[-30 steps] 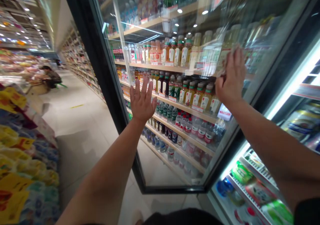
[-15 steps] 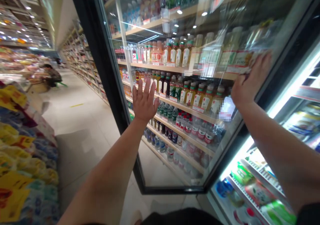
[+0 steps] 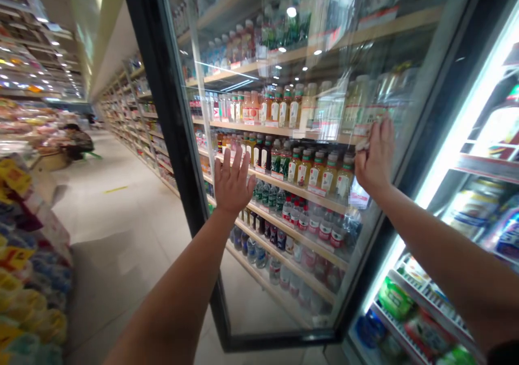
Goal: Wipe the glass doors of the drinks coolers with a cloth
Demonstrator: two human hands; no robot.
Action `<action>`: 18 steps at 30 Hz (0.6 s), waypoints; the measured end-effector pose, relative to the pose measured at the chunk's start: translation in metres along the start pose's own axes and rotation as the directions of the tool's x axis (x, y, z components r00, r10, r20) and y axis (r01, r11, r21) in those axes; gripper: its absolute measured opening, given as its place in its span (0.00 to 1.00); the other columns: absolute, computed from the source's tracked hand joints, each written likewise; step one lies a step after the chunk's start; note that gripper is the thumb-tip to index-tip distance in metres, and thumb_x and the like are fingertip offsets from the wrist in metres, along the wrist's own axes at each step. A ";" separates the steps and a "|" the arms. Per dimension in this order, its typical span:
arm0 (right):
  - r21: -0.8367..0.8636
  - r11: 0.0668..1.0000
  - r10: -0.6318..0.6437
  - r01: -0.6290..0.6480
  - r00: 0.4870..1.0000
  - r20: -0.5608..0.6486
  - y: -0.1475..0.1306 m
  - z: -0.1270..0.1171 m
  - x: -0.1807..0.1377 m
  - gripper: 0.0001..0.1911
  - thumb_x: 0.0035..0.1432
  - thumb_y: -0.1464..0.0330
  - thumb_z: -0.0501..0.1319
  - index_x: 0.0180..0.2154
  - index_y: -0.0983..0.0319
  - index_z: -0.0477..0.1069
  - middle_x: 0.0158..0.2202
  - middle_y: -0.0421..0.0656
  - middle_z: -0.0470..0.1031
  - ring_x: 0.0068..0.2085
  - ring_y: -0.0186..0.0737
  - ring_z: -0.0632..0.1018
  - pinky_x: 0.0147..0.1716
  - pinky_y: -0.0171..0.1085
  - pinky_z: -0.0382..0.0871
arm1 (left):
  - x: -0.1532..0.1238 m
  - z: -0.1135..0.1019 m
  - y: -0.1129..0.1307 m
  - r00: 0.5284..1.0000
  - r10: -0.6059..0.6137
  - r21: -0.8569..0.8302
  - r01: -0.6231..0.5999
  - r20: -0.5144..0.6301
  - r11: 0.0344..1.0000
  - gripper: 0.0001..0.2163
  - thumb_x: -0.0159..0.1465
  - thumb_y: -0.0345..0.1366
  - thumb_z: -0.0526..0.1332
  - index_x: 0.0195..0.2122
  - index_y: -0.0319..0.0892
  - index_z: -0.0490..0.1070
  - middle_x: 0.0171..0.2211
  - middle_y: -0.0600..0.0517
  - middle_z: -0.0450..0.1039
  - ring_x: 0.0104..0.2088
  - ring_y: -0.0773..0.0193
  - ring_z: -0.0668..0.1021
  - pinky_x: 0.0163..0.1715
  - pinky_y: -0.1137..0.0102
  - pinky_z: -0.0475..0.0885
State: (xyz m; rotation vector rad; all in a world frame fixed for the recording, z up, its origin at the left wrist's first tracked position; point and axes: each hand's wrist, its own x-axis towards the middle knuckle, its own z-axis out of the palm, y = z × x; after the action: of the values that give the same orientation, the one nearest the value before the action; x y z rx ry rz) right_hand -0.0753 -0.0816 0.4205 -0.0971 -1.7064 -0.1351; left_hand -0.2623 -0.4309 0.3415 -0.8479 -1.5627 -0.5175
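A black-framed glass door [image 3: 284, 339] stands swung open in front of me. My left hand [image 3: 233, 184] lies flat on its glass with the fingers spread, holding nothing. Farther right, my right hand [image 3: 377, 157] presses against the glass with its fingers stretched upward. A small pale crumpled cloth [image 3: 362, 145] shows at its thumb side, pinned under the hand; most of it is hidden. Bottled drinks [image 3: 320, 170] on wooden shelves are visible through the glass, mixed with reflections of ceiling lights.
To the right is a lit cooler with drinks [image 3: 395, 298] on wire shelves. Bagged goods with yellow signs [image 3: 16, 176] are stacked at left. A tiled aisle [image 3: 121, 219] runs back past long shelving [image 3: 141, 105]. A person [image 3: 77, 140] sits low in the distance.
My right hand has moved left and slightly down across the glass, with the cloth under it. The left hand stays in nearly the same place. The view has tilted up a little.
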 end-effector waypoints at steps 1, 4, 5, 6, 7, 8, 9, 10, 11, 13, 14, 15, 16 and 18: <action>0.000 1.000 -0.026 0.026 1.000 0.011 0.003 -0.001 0.003 0.41 0.59 0.69 0.50 0.73 0.67 0.46 0.76 0.53 0.41 0.76 0.52 0.45 0.72 0.61 0.47 | 0.000 0.000 0.000 1.000 0.003 0.006 -0.003 -0.006 1.000 0.29 0.71 0.43 0.54 0.72 0.42 0.57 0.72 0.44 0.55 0.74 0.51 0.46 0.74 0.47 0.40; 0.017 1.000 -0.010 0.010 1.000 0.004 0.013 -0.006 0.030 0.40 0.59 0.69 0.49 0.72 0.72 0.48 0.76 0.57 0.41 0.76 0.52 0.44 0.72 0.60 0.46 | 0.000 0.000 -0.001 0.999 0.025 0.034 -0.024 -0.023 0.999 0.29 0.71 0.42 0.55 0.72 0.41 0.56 0.72 0.43 0.54 0.74 0.51 0.46 0.74 0.49 0.40; 0.022 1.000 0.022 -0.022 1.000 -0.008 0.015 -0.007 0.039 0.40 0.59 0.70 0.48 0.72 0.74 0.48 0.76 0.59 0.41 0.76 0.52 0.44 0.72 0.61 0.45 | 0.000 0.000 -0.001 0.999 0.031 0.039 -0.030 -0.026 0.999 0.30 0.71 0.42 0.55 0.72 0.41 0.56 0.72 0.43 0.54 0.74 0.51 0.46 0.74 0.49 0.40; 0.026 0.998 0.053 -0.053 0.998 -0.021 0.015 -0.007 0.044 0.39 0.60 0.70 0.48 0.72 0.74 0.48 0.76 0.59 0.40 0.76 0.53 0.44 0.72 0.62 0.45 | 0.000 0.000 -0.001 0.999 0.031 0.038 -0.030 -0.027 0.999 0.30 0.71 0.42 0.55 0.72 0.41 0.56 0.72 0.43 0.54 0.74 0.51 0.46 0.74 0.49 0.40; 0.026 0.997 0.079 -0.078 0.996 -0.032 0.013 -0.006 0.045 0.39 0.60 0.70 0.47 0.72 0.74 0.48 0.76 0.58 0.40 0.76 0.53 0.44 0.72 0.63 0.44 | 0.000 0.000 -0.001 0.999 0.025 0.030 -0.024 -0.021 0.999 0.29 0.71 0.43 0.55 0.72 0.41 0.56 0.72 0.43 0.54 0.74 0.51 0.46 0.74 0.49 0.40; 0.023 0.995 0.095 -0.094 0.995 -0.042 0.010 -0.004 0.041 0.39 0.61 0.70 0.47 0.72 0.72 0.47 0.76 0.57 0.39 0.76 0.53 0.44 0.71 0.63 0.44 | -0.001 0.000 -0.001 1.000 0.014 0.017 -0.014 -0.013 1.000 0.29 0.71 0.43 0.55 0.72 0.41 0.56 0.72 0.43 0.54 0.74 0.51 0.46 0.74 0.49 0.40; 0.019 0.995 0.102 -0.101 0.994 -0.050 0.006 -0.002 0.032 0.40 0.61 0.69 0.47 0.73 0.71 0.46 0.76 0.56 0.39 0.76 0.53 0.44 0.72 0.63 0.44 | -0.001 0.000 -0.001 1.000 0.000 0.003 0.000 -0.003 1.000 0.29 0.71 0.43 0.55 0.72 0.42 0.57 0.72 0.44 0.53 0.74 0.51 0.47 0.74 0.49 0.40; 0.014 0.995 0.099 -0.099 0.994 -0.050 0.003 0.001 0.021 0.40 0.61 0.69 0.48 0.73 0.70 0.46 0.76 0.55 0.40 0.76 0.53 0.44 0.72 0.62 0.45 | 0.000 0.000 0.000 1.000 -0.013 -0.008 0.013 0.006 1.000 0.29 0.71 0.44 0.54 0.72 0.42 0.57 0.72 0.44 0.53 0.74 0.51 0.47 0.74 0.49 0.41; 0.007 0.996 0.091 -0.091 0.995 -0.047 0.000 0.003 0.010 0.41 0.61 0.68 0.49 0.73 0.70 0.46 0.76 0.55 0.41 0.76 0.54 0.45 0.72 0.62 0.45 | 0.000 -0.001 0.000 1.000 -0.023 -0.014 0.023 0.012 1.000 0.29 0.71 0.44 0.54 0.72 0.42 0.57 0.72 0.44 0.53 0.74 0.51 0.47 0.74 0.49 0.41; -0.010 0.998 0.063 -0.063 0.997 -0.033 -0.001 0.006 -0.003 0.42 0.59 0.68 0.50 0.73 0.69 0.46 0.76 0.55 0.42 0.76 0.54 0.46 0.72 0.61 0.46 | 0.000 -0.001 0.001 0.999 -0.030 -0.012 0.030 0.021 0.999 0.29 0.72 0.44 0.54 0.72 0.42 0.57 0.72 0.44 0.53 0.74 0.51 0.47 0.74 0.49 0.41; -0.013 0.999 0.047 -0.047 0.999 -0.025 0.000 0.007 -0.003 0.42 0.59 0.68 0.50 0.73 0.70 0.46 0.76 0.56 0.42 0.76 0.54 0.46 0.72 0.62 0.46 | 0.000 -0.002 0.002 0.999 -0.028 -0.009 0.028 0.024 1.000 0.29 0.72 0.44 0.53 0.72 0.42 0.57 0.72 0.44 0.53 0.75 0.51 0.47 0.74 0.48 0.40; -0.014 0.999 0.035 -0.036 0.999 -0.025 0.002 0.007 0.003 0.42 0.59 0.68 0.50 0.73 0.72 0.46 0.76 0.57 0.42 0.76 0.54 0.45 0.72 0.62 0.46 | 0.000 -0.003 0.003 0.999 -0.026 -0.005 0.026 0.026 1.000 0.29 0.72 0.44 0.53 0.72 0.42 0.56 0.72 0.44 0.53 0.75 0.51 0.47 0.74 0.48 0.40; -0.011 0.999 0.034 -0.035 0.999 -0.033 0.004 0.006 0.012 0.41 0.59 0.69 0.49 0.73 0.74 0.47 0.76 0.58 0.42 0.76 0.54 0.45 0.72 0.62 0.46 | 0.001 -0.003 0.003 0.999 -0.023 -0.001 0.023 0.026 1.000 0.29 0.72 0.44 0.53 0.72 0.42 0.56 0.72 0.44 0.53 0.75 0.51 0.47 0.74 0.48 0.40; 0.003 0.998 0.064 -0.064 0.996 -0.059 0.004 0.004 0.032 0.41 0.60 0.69 0.48 0.71 0.79 0.47 0.75 0.62 0.41 0.76 0.54 0.44 0.72 0.61 0.44 | 0.001 -0.004 0.004 0.999 -0.024 0.005 0.024 0.028 1.000 0.28 0.72 0.44 0.53 0.72 0.41 0.57 0.72 0.44 0.53 0.75 0.51 0.47 0.74 0.49 0.40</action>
State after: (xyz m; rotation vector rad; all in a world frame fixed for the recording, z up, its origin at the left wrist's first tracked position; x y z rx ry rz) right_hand -0.0835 -0.0769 0.4517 -0.1455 -1.6426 -0.0883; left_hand -0.2564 -0.4314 0.3424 -0.8373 -1.6008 -0.5210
